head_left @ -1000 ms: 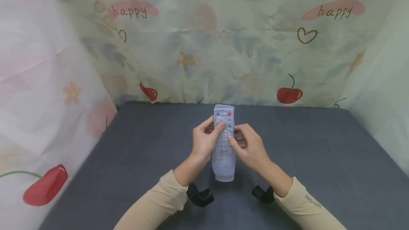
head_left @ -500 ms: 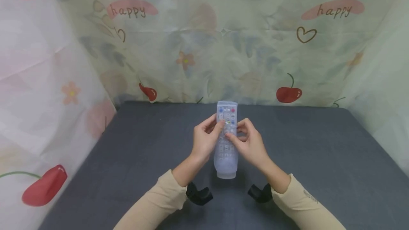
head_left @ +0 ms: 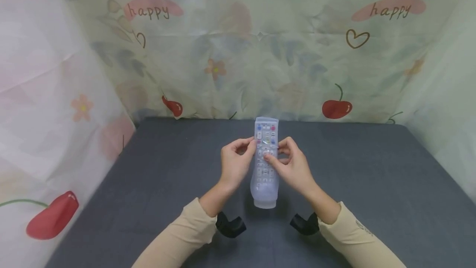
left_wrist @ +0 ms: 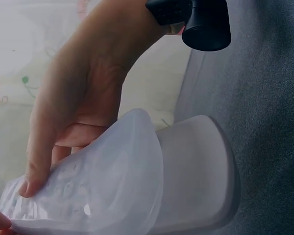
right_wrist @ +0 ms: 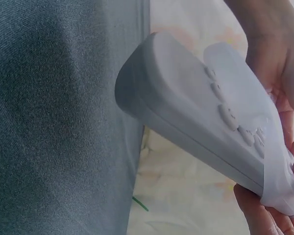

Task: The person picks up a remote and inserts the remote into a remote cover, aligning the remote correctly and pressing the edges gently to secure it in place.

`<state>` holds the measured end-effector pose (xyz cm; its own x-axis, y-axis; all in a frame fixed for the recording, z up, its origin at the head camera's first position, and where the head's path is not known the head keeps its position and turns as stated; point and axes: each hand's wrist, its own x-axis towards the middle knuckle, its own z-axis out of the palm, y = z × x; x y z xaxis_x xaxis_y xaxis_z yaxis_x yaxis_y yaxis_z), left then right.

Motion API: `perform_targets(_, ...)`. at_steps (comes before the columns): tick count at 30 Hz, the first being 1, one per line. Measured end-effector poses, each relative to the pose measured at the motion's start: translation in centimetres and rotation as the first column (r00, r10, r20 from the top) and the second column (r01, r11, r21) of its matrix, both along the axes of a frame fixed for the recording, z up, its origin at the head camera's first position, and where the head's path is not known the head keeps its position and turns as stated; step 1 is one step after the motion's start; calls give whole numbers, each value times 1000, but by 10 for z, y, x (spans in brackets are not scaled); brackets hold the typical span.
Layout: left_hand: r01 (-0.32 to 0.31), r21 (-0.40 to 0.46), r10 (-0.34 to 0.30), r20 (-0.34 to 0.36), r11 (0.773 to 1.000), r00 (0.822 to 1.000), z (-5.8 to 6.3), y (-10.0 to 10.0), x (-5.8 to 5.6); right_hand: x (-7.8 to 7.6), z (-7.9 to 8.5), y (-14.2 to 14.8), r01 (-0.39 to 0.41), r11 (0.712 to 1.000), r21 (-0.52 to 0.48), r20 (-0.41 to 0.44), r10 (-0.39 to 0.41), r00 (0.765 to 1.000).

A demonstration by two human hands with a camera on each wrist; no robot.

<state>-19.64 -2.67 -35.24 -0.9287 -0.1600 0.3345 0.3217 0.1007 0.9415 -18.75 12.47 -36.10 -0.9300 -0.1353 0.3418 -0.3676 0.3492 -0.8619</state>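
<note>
A white remote control point(right_wrist: 186, 107) with small buttons stands tilted up, its lower end bare. A translucent soft cover point(left_wrist: 122, 171) is over its upper part, with the cover's lower edge standing away from the remote. In the head view my left hand point(head_left: 236, 162) pinches the cover's left edge with thumb and fingers. My right hand point(head_left: 295, 168) grips the right side, thumb point(left_wrist: 36, 171) pressed on the button face and fingers behind. The fingers behind the remote are partly hidden in the head view.
A dark grey cloth-covered table point(head_left: 178, 168) lies beneath the hands. Patterned fabric point(head_left: 260, 61) hangs at the back and both sides. A black wrist camera point(head_left: 230, 226) is strapped to the left wrist, and another black camera point(head_left: 305, 223) to the right.
The remote and its cover have shifted slightly to the right and up. My left thumb has moved off the button face to the left edge. The right hand keeps its grip.
</note>
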Motion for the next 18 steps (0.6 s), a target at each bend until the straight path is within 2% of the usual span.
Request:
perform_targets(10,-58,-106,53,-52,993,997,1,3,0,4,1,-1,11,999,-48,63,-8,998)
perform_targets(18,-57,-193,45,-66,980,997,6,2,4,6,3,-3,43,993,-105,115,-31,993)
